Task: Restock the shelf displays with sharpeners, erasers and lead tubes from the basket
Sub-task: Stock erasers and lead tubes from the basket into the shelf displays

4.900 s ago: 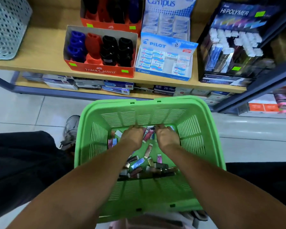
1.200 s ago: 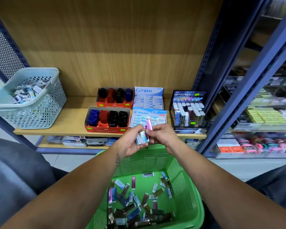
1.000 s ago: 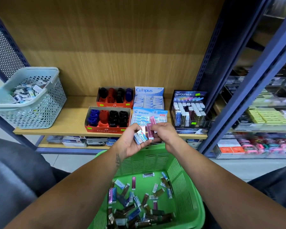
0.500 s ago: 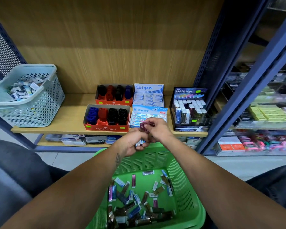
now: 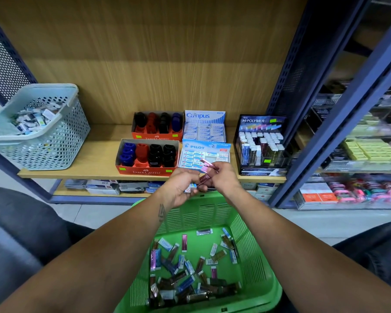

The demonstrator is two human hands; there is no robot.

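While both hands meet in the middle of the frame, just above the far rim of the green basket (image 5: 266, 288), the left hand (image 5: 181, 188) curls its fingers around a small bundle of packets (image 5: 191, 188). The right hand (image 5: 221, 175) pinches pink lead tubes (image 5: 207, 166) between thumb and fingers, and a dark red tube (image 5: 204, 178) sits between the two hands. Many loose tubes and erasers (image 5: 185, 274) lie on the basket floor, in the lower centre. Behind the hands, on the wooden shelf (image 5: 95, 159), stand two orange sharpener boxes (image 5: 147, 158), the Pilot eraser box (image 5: 204, 152), the Campus eraser box (image 5: 204, 127) and, to the right, the black lead tube display (image 5: 261, 143). At the upper left a grey perforated basket (image 5: 54, 136) holds small packets.
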